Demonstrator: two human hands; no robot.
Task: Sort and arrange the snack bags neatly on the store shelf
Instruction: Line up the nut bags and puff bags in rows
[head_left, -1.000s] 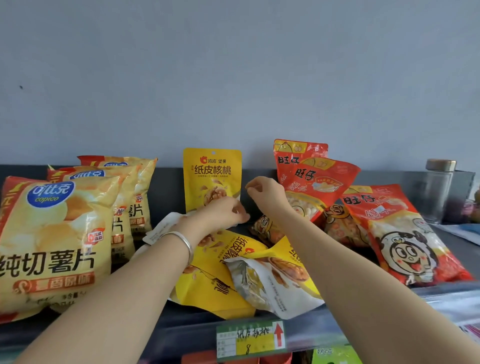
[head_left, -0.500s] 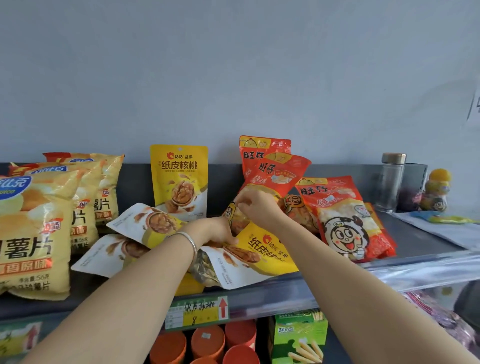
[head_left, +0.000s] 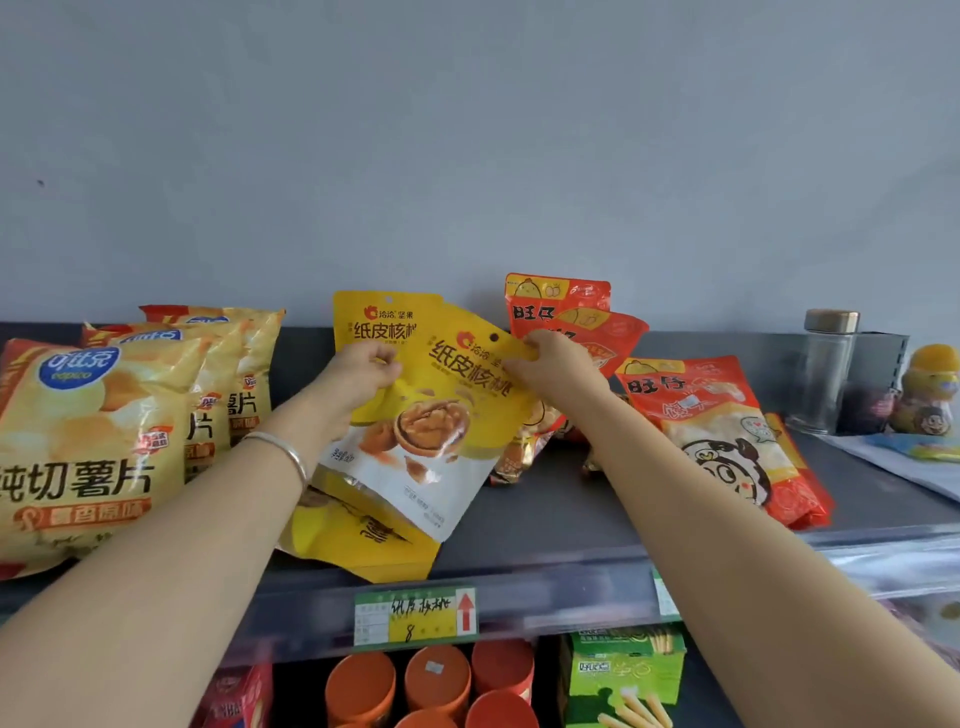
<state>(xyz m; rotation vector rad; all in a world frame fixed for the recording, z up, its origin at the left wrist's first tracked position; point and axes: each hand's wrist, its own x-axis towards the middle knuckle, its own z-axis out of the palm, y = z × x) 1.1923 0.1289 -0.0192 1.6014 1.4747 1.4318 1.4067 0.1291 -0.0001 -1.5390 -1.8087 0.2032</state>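
Both hands hold up a yellow walnut bag (head_left: 436, 415), tilted, above the dark shelf (head_left: 561, 519). My left hand (head_left: 358, 379) grips its upper left edge and my right hand (head_left: 550, 364) pinches its top right corner. Behind it a second walnut bag (head_left: 374, 322) stands upright against the wall. Another walnut bag (head_left: 363, 540) lies flat under the held one. Red snack bags (head_left: 587, 322) stand to the right, and one red bag with a cartoon face (head_left: 727, 441) lies leaning forward.
Big yellow potato chip bags (head_left: 88, 441) stand in a row at the left. A glass jar (head_left: 826, 374) and a small yellow figure (head_left: 930, 389) sit at the far right. A price tag (head_left: 415, 616) hangs on the shelf edge; orange cups (head_left: 436, 680) and a green box (head_left: 623, 675) are below.
Both hands have lifted a walnut bag off the pile and turned it upright in front of the standing one. The pile of lying walnut bags is smaller.
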